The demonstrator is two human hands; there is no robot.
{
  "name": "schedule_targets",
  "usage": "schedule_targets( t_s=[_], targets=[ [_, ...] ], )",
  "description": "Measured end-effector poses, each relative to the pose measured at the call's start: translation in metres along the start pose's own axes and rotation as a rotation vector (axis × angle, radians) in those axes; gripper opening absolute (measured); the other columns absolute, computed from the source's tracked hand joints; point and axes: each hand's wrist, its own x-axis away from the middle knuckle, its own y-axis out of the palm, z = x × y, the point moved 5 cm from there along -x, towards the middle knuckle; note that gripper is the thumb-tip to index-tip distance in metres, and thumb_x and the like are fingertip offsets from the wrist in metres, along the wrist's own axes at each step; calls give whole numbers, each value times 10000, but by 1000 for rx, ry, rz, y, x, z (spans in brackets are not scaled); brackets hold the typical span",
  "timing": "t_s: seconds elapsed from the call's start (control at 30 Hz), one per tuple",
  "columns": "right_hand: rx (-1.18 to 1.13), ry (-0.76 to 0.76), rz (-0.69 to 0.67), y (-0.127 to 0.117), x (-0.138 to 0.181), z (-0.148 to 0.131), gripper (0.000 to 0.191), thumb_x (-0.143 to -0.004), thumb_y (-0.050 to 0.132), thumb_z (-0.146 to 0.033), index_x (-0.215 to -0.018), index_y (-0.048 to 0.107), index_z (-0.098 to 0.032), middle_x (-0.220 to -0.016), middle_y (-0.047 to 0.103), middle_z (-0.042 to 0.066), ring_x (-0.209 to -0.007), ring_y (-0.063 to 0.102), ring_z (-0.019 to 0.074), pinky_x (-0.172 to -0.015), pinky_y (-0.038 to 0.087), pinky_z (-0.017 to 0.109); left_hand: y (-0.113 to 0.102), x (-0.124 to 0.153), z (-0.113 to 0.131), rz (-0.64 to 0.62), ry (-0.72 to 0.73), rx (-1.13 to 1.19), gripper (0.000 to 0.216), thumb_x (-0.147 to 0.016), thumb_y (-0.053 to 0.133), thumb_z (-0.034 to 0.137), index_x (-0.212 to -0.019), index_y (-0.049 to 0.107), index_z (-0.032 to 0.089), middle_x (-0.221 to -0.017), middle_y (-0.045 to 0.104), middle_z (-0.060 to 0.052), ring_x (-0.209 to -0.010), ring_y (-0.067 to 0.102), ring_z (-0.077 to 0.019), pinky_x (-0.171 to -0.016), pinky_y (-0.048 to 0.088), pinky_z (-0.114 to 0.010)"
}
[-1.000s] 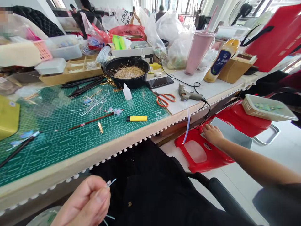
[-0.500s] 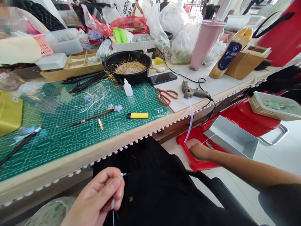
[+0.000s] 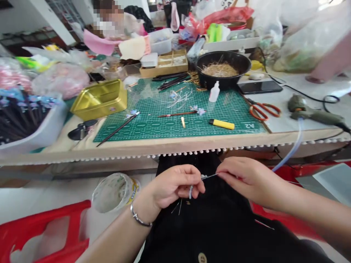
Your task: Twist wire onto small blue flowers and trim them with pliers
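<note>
Above my lap, my left hand is closed in a pinch on a small pale piece with thin wires trailing below the fingers. A light blue-grey bit hangs among those fingers; its exact kind is too small to tell. To the right, my right hand pinches a thin strand that runs taut to the piece. Whether the strand is thread or wire I cannot tell. On the green cutting mat ahead lie a brown hair stick with a pale blue flower, a gold clip and a yellow lighter.
Orange-handled scissors, a phone and a glue gun lie at the right. A black bowl, a small white bottle and a gold tin stand behind. Below are a bucket and a red stool.
My right hand has come up from the red stool and pinches the strand beside my left hand. The view has swung left, bringing in the gold tin and bucket.
</note>
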Motion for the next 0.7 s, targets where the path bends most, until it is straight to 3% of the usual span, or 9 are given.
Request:
schedule_targets(
  t_s=[0.1,0.23,0.47,0.57,0.63,0.7],
  targets=[
    [-52,84,37,-1,-11,4,206,-960,471,-259,-868,648,-208,-820,680,17,-740,634,165,-679,464,271,-23,29,14,137,148,62,226,-773,726,260,-718,563,115,-648,642,-36,-473,509,-43,-413,178,-158],
    [-101,195,37,5,-19,7,244,-947,500,-392,-869,676,-243,-788,688,2,-706,642,186,-654,484,297,-43,61,26,230,241,87,199,-767,716,249,-744,567,119,-628,619,-14,-461,496,-41,-400,194,-145],
    [-139,247,-52,13,-17,21,322,-944,454,-500,-946,689,-278,-945,723,24,-845,690,262,-737,567,406,-49,92,38,339,388,-106,128,-867,590,205,-772,539,136,-664,587,14,-498,458,-32,-444,217,-160],
    [96,110,-160,24,-18,16,296,-945,452,-384,-1003,706,-242,-1021,729,72,-929,687,320,-816,559,522,-36,100,43,424,489,-342,121,-903,559,222,-801,542,160,-670,555,41,-552,438,-48,-519,310,-182],
    [251,-49,-109,27,-23,-2,317,-923,484,-334,-1131,678,-197,-1212,668,127,-1113,615,372,-944,482,607,-22,104,44,476,537,-575,134,-917,547,231,-797,552,172,-686,548,45,-604,449,-64,-570,348,-196],
    [214,-139,-10,27,-32,-26,421,-920,508,-324,-1314,561,-187,-1384,547,138,-1265,506,355,-1048,411,581,-7,106,45,523,578,-772,138,-926,528,219,-795,551,181,-699,544,51,-638,465,-71,-589,360,-196]
  ],
)
